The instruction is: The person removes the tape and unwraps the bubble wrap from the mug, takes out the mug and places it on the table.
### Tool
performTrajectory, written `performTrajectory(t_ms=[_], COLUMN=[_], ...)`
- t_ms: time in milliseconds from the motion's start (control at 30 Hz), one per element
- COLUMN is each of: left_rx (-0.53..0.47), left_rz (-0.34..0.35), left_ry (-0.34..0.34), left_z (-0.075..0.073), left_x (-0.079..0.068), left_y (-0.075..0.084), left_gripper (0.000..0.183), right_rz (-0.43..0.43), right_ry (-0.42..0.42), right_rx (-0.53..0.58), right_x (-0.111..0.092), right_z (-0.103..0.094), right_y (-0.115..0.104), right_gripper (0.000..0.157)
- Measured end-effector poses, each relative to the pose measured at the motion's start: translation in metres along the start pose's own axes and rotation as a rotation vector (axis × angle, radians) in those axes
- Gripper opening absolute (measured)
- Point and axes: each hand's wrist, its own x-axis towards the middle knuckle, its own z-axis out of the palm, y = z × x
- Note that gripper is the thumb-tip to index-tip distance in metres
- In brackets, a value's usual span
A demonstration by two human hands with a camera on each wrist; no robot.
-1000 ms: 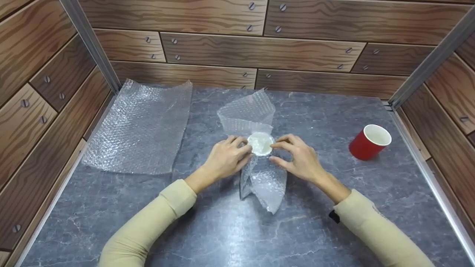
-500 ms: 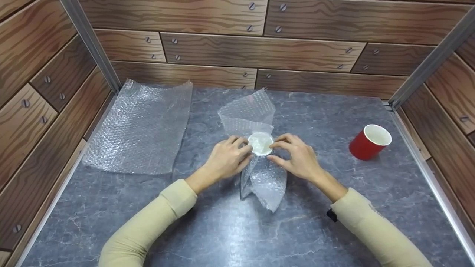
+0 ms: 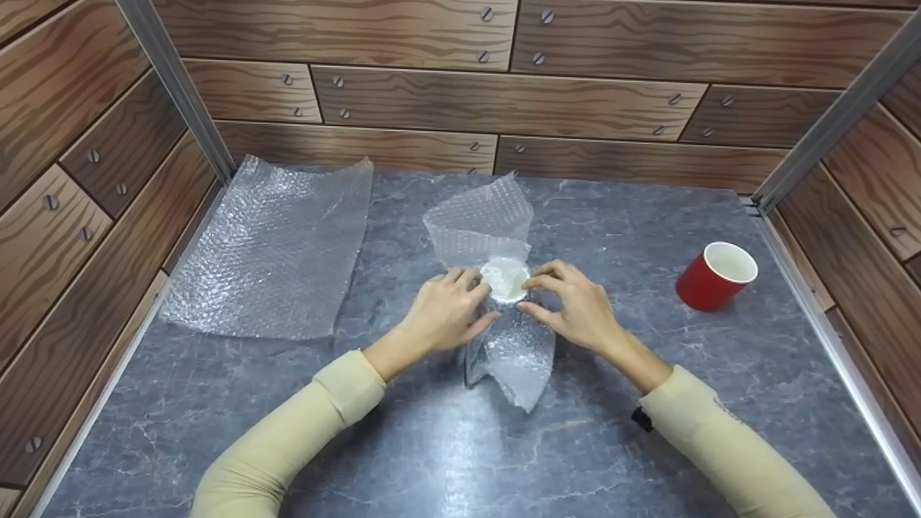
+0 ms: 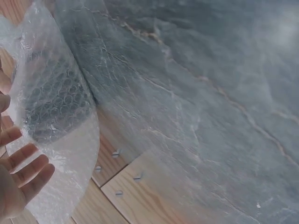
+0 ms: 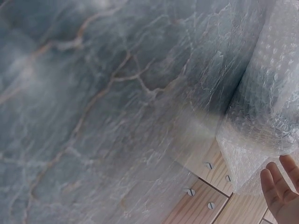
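At the table's middle stands a pale, round-rimmed cup (image 3: 505, 281) wrapped in bubble wrap (image 3: 519, 360). One loose flap of the wrap spreads away from me; another lies toward me. My left hand (image 3: 447, 309) touches the cup's left rim with its fingertips, its thumb spread over the near wrap. In the left wrist view, several of that hand's fingers (image 4: 29, 170) are extended beside the wrap. My right hand (image 3: 575, 302) holds the right side of the rim between bent index finger and thumb. The right wrist view shows its other fingers (image 5: 275, 184) against the wrap.
A flat bubble wrap sheet (image 3: 273, 252) lies at the left of the grey marbled table (image 3: 403, 439). An upright red mug (image 3: 709, 284) with a white inside stands at the right. Wood-patterned walls (image 3: 432, 101) and metal rails (image 3: 813, 129) enclose the table.
My left thumb has spread away from the cup's rim toward me, and the left hand has shifted slightly. The right hand has moved marginally left at the rim. The wrapped cup stays in place.
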Motion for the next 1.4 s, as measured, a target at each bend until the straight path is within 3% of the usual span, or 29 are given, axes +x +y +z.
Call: performTrajectory(t_ms=[267, 467, 867, 1400], left_rx=[0.012, 0.05, 0.035, 0.019], left_rz=[-0.014, -0.046, -0.06, -0.079], left_ry=[0.022, -0.043, -0.072, -0.052], left_z=[0.001, 0.0, -0.002, -0.01], left_x=[0.002, 0.006, 0.008, -0.001], left_y=[0.005, 0.01, 0.01, 0.005], left_gripper=[0.047, 0.053, 0.035, 0.029], right_rz=[0.006, 0.011, 0.007, 0.015], right_ry=[-0.006, -0.006, 0.002, -0.009], right_rx=[0.0, -0.011, -0.031, -0.044], right_x=[0.001, 0.001, 0.001, 0.001], right_z=[0.0, 0.0, 0.0, -0.002], right_y=[-0.001, -0.001, -0.002, -0.004], right_gripper=[0.034, 0.033, 0.031, 0.034])
